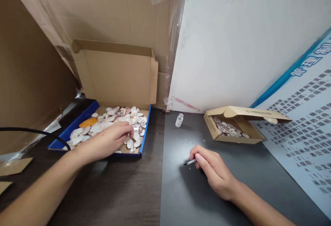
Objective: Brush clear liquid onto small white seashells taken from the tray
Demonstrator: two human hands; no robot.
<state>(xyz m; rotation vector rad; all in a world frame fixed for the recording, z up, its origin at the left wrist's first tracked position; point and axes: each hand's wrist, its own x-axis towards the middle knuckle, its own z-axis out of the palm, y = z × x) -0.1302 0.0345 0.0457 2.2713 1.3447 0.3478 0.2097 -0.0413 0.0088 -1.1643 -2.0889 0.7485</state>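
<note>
On the left, my left hand [116,136] reaches into a blue-edged cardboard box [144,136] full of seashells [108,124]. Its fingers are bent together among the pale shells; a white shell [136,129] shows right at the fingertips, but I cannot tell whether they grip it. An orange shell [88,122] lies near the box's left side. Over the grey mat, my right hand [210,167] is closed on a slim white stick with a dark tip [190,162], a pen or small brush. The tip points left, just above the mat.
A small clear bottle with a white label [179,120] stands at the mat's back. Right of it is a brown carton [234,138] with shells inside and its lid raised. A black cable [33,130] crosses the blue-edged box's left corner. A printed poster [305,126] borders the right.
</note>
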